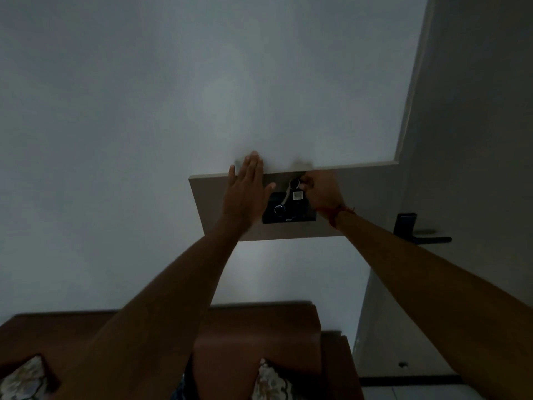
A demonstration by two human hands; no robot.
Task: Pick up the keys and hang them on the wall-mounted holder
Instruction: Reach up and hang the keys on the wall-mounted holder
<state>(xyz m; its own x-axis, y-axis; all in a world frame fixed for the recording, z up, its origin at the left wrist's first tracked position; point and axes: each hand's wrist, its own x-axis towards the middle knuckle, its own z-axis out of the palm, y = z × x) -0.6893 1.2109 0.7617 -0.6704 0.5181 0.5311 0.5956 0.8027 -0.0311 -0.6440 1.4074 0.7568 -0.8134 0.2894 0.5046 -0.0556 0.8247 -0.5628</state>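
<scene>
A keyring with a key and a small white tag (294, 188) hangs against a beige wall panel (207, 194), just above a black switch plate (288, 216) with a round dial. My right hand (318, 192) pinches the ring at the panel's upper edge, a red thread around its wrist. My left hand (246, 190) lies flat and open on the panel to the left of the keys, fingers pointing up. The holder's hook is hidden behind the ring and my fingers.
A dark door handle (418, 233) sticks out from the door at the right. Below me stands a brown wooden sofa back (259, 327) with patterned cushions (23, 379). The white wall (173, 96) fills the upper view.
</scene>
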